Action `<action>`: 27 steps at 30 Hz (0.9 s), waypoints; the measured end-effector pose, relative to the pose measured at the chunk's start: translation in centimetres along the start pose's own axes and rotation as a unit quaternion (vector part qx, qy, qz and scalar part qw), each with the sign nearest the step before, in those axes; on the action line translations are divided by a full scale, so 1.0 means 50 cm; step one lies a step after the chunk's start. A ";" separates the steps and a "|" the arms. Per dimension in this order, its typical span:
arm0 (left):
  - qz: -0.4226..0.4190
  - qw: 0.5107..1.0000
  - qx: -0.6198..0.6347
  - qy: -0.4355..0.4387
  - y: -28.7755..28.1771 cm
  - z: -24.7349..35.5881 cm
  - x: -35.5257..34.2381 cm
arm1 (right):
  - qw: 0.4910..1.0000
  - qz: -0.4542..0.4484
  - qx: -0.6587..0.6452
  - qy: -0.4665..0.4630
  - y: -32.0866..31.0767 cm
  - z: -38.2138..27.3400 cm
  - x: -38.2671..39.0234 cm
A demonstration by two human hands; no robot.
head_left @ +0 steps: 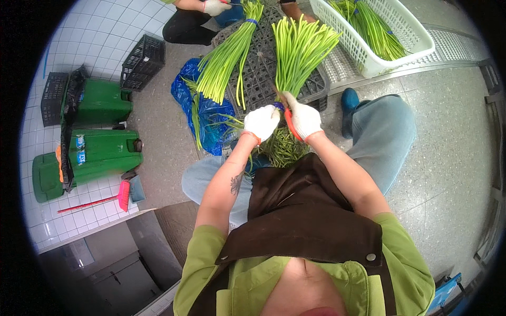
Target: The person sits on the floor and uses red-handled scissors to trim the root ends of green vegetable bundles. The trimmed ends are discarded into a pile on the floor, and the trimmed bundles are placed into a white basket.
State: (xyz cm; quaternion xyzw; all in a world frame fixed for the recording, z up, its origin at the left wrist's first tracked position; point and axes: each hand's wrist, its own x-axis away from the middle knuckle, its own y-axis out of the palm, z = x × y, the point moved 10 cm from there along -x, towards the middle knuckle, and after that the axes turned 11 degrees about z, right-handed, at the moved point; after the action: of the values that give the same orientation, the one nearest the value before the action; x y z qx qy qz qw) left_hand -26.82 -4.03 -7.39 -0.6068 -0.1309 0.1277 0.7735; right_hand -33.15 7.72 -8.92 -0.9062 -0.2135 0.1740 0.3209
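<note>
My left hand (pixel 261 122), in a white glove, is closed around the near end of a bundle of garlic scapes (pixel 303 52), beside a blue-purple band (pixel 279 106). In my gloved right hand (pixel 307 120) is a pair of scissors with orange handles (pixel 290 125), its blades lying against the same bundle. That bundle rests on a black plastic crate (pixel 263 52), stems fanned away from me. Another banded bundle (pixel 226 63) lies to its left. Under my hands is a heap of short green stem pieces (pixel 283 147), partly hidden by my hands and apron.
A blue plastic bag (pixel 215 124) with loose stems lies left of the crate. At the far right stands a white basket (pixel 371 67) holding more scapes. Across the crate, another person's gloved hand (pixel 216 7) shows. Green bins (pixel 100 152) and a red broom (pixel 123 196) are at left.
</note>
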 end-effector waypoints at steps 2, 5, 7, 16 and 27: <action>0.008 0.999 0.050 0.014 0.013 -0.011 0.011 | 0.999 -0.028 0.015 -0.029 0.022 -0.022 -0.006; 0.025 0.996 0.081 0.005 0.018 -0.033 0.024 | 0.997 -0.030 0.033 -0.060 0.043 -0.033 -0.018; 0.027 0.998 0.064 -0.003 0.006 -0.038 0.038 | 0.996 -0.051 0.037 -0.063 0.061 -0.038 -0.021; 0.074 0.989 0.129 -0.017 -0.048 0.003 0.127 | 0.988 -0.061 0.088 -0.109 0.071 -0.051 -0.042; 0.095 0.995 -0.013 -0.035 -0.108 -0.029 0.209 | 0.994 -0.078 0.016 -0.075 0.044 -0.050 -0.038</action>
State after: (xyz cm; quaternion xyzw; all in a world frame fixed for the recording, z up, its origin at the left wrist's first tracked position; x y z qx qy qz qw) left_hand -16.32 -2.84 -1.98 -0.6219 -0.1016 0.2196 0.7448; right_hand -33.03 3.96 -8.18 -0.8656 -0.3045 0.2196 0.3312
